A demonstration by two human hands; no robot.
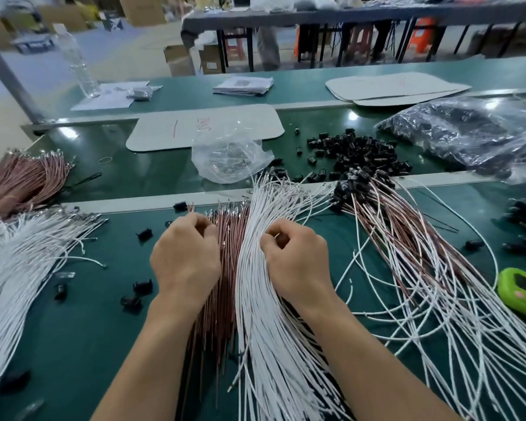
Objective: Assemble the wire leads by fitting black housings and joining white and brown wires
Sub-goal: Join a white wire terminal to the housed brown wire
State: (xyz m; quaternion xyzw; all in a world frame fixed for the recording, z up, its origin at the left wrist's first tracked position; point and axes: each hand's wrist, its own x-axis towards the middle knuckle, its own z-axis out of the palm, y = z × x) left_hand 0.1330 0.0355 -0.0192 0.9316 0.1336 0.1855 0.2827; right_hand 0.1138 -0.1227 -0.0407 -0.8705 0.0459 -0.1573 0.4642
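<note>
A bundle of brown wires (225,268) lies in front of me beside a bundle of white wires (255,299) on the green table. My left hand (186,259) rests on the brown bundle, its curled fingertips pinching at the terminal ends. Over the white bundle, my right hand (295,256) pinches a white wire between thumb and forefinger. Loose black housings (356,153) are heaped behind the wires. To the right, finished leads (407,253) fan out with housings on their far ends.
More white wires (28,256) and brown wires (25,177) lie at the left. A clear bag of terminals (228,159), a large bag of housings (468,129), a green counter (523,293) and stray housings (142,287) sit around.
</note>
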